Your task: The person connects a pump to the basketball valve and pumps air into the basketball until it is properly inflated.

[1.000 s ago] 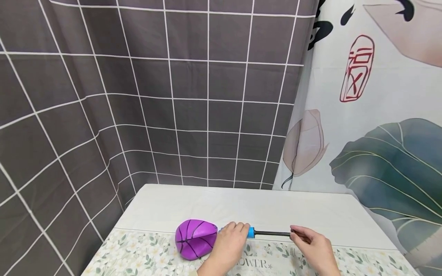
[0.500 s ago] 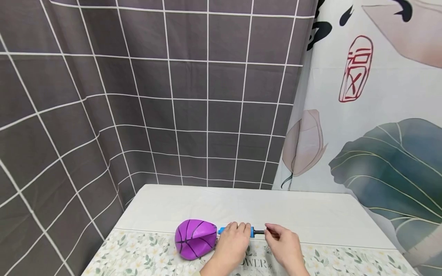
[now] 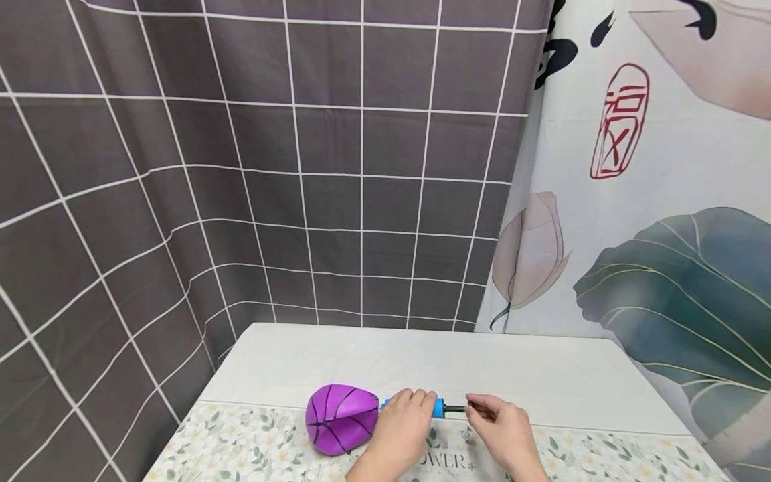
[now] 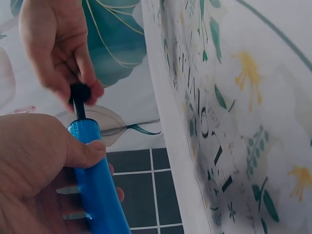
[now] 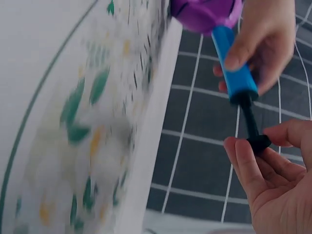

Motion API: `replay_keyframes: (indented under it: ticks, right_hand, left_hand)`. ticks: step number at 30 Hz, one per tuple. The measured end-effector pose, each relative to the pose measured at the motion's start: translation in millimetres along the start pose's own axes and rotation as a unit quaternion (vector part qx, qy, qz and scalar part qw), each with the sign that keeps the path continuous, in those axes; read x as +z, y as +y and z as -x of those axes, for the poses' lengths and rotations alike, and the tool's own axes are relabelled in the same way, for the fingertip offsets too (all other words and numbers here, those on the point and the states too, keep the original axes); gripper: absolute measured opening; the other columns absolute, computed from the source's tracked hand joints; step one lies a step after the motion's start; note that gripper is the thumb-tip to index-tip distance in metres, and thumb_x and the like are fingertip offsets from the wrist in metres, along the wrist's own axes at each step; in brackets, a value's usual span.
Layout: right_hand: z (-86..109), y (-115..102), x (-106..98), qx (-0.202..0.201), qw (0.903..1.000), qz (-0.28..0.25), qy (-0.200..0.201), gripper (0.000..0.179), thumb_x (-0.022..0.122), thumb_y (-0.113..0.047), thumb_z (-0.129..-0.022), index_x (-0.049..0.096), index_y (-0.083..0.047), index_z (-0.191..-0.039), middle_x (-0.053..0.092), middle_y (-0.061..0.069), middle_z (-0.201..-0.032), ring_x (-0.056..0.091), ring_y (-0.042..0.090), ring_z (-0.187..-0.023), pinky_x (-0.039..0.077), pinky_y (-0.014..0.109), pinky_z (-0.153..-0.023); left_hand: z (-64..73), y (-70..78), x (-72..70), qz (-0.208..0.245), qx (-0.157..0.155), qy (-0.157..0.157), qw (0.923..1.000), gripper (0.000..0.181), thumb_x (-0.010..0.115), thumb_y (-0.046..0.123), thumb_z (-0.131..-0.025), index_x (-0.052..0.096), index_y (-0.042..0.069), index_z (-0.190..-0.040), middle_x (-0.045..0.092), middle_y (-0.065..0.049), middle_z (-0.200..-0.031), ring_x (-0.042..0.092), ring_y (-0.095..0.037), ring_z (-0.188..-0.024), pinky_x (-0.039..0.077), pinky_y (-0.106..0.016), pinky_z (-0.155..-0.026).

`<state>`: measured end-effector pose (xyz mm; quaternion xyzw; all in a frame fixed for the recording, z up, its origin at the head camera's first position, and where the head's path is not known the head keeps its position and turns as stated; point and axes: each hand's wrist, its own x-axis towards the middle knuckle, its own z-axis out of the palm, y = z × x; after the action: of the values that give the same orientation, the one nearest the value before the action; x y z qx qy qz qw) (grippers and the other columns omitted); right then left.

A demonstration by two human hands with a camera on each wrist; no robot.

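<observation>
A purple toy basketball (image 3: 340,418) with black lines, dented and partly deflated, lies at the left on the table. My left hand (image 3: 400,428) grips the blue barrel (image 4: 100,190) of a hand pump (image 3: 438,408), which lies sideways with its left end at the ball. Between thumb and fingers, my right hand (image 3: 506,432) pinches the black handle (image 5: 259,142) at the pump's other end. A short stretch of black rod (image 5: 249,117) shows between barrel and handle. In the head view my left hand hides most of the barrel.
The table (image 3: 434,348) has a white back strip and a floral cloth (image 3: 241,442) with printed letters in front. Behind it hangs a dark grey curtain (image 3: 328,201) with white grid lines. A white curtain (image 3: 578,154) with leaf prints hangs at the right.
My right hand has moved left, pushing most of the rod into the barrel, then drifted slightly right again. My left hand and the ball have stayed nearly in place.
</observation>
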<state>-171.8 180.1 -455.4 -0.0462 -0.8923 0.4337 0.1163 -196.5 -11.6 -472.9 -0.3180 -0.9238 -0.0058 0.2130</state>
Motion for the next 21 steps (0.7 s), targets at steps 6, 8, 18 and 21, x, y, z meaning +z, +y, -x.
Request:
replay_keyframes:
  ticks: [6,8,18,21]
  right_hand:
    - [-2.1,11.9,-25.7,0.045,0.9987,0.02,0.016,0.029,0.073,-0.013,-0.089,0.074,0.0,-0.115,0.077,0.008,-0.095,0.072,0.015,-0.08,0.06,0.025,-0.067]
    - [-2.0,16.3,-33.7,0.056,0.998,0.026,0.011,0.031,0.073,-0.015,-0.09,0.073,0.0,-0.117,0.077,0.007,-0.095,0.072,0.015,-0.08,0.06,0.026,-0.067]
    - [0.9,26.3,-42.9,0.06,0.9976,0.024,0.022,0.032,0.072,-0.015,-0.091,0.072,0.002,-0.119,0.077,0.009,-0.096,0.072,0.014,-0.079,0.058,0.022,-0.064]
    - [1.0,23.4,-37.1,0.053,0.9976,0.023,0.038,0.031,0.072,-0.013,-0.091,0.073,0.002,-0.118,0.077,0.012,-0.097,0.072,0.015,-0.078,0.058,0.021,-0.063]
  left_hand:
    - [2.3,-4.7,1.8,-0.004,0.0,0.014,0.9999,0.051,0.082,0.012,-0.076,0.064,0.012,-0.124,0.067,0.001,-0.105,0.06,-0.015,-0.093,0.054,-0.029,-0.092]
    - [2.7,-5.2,2.6,-0.004,0.001,0.02,0.9998,0.051,0.082,0.012,-0.076,0.064,0.012,-0.123,0.067,0.001,-0.105,0.06,-0.014,-0.092,0.054,-0.028,-0.09]
    - [3.1,-4.1,0.6,0.001,-0.001,0.013,0.9999,0.051,0.083,0.013,-0.075,0.065,0.011,-0.123,0.068,0.0,-0.105,0.061,-0.015,-0.093,0.055,-0.03,-0.091]
    - [1.6,-2.5,-4.0,-0.003,0.002,0.003,1.0,0.048,0.081,0.011,-0.078,0.066,0.009,-0.123,0.068,-0.002,-0.106,0.062,-0.018,-0.095,0.055,-0.033,-0.094]
